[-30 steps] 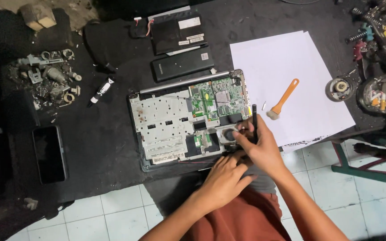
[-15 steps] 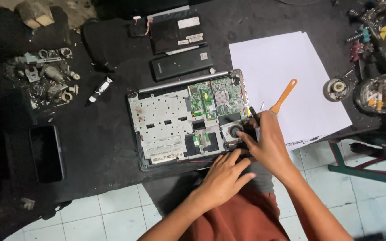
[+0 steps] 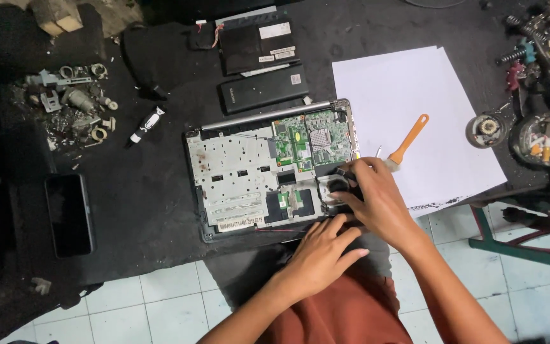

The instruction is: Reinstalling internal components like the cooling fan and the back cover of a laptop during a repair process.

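Note:
An opened laptop base (image 3: 237, 181) lies on the black mat, with a green circuit board (image 3: 307, 140) and a round fan (image 3: 337, 186) at its right end. My right hand (image 3: 380, 200) is curled over the fan corner, fingertips closed on a small black object (image 3: 344, 171); I cannot tell whether it is a tool or a part. My left hand (image 3: 323, 251) rests flat with fingers spread against the laptop's near edge. An orange-handled brush (image 3: 410, 137) lies on the white paper (image 3: 415, 83), just beyond my right hand and not held.
A black battery (image 3: 262, 92) and a black cover panel (image 3: 256, 41) lie beyond the laptop. At the left are a phone (image 3: 68, 213), a pile of metal scraps (image 3: 71, 108) and a small tube (image 3: 144, 126). Round containers (image 3: 542, 137) crowd the right edge, above a green frame (image 3: 529, 245).
My right hand's fingers have settled lower over the fan corner. The left hand and the brush have stayed where they were.

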